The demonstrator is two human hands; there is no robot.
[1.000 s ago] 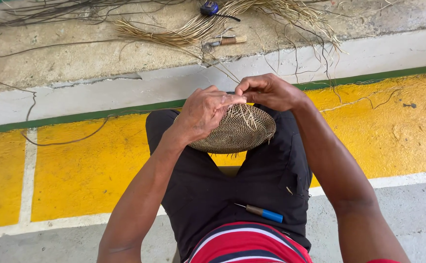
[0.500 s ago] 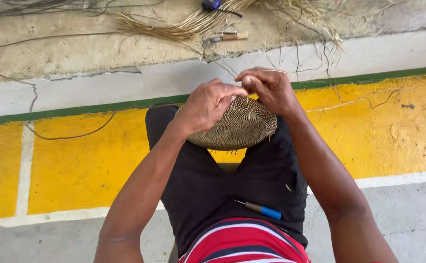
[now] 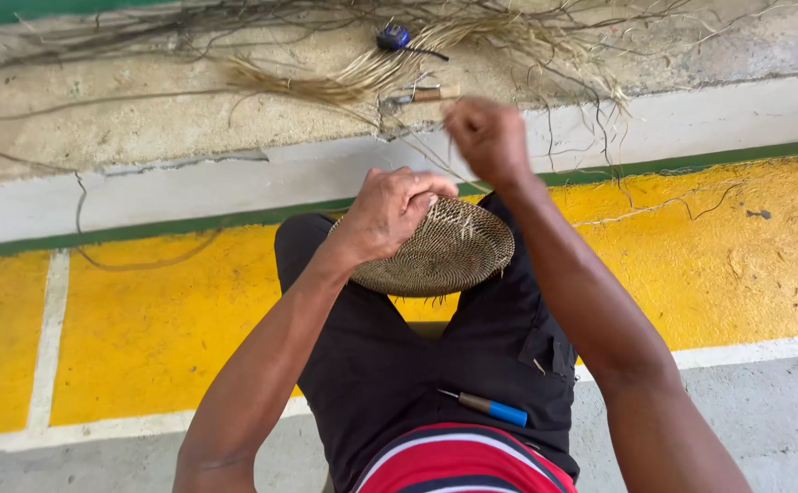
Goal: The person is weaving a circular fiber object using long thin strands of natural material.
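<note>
- Since half a second ago, right hand [image 3: 486,137] has lifted off the woven basket [image 3: 445,251] toward the frame's top, fist closed, seemingly drawing a thin fibre strand.
- Left hand [image 3: 385,215] clamps the basket's upper-left rim, frame centre, on the lap; it is nearer.

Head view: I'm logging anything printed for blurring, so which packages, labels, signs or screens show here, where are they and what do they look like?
None show: no package, label, sign or screen.
Painted floor markings: yellow blocks with white lines and a green stripe, under the person's legs, below the woven basket that the left hand holds.
</note>
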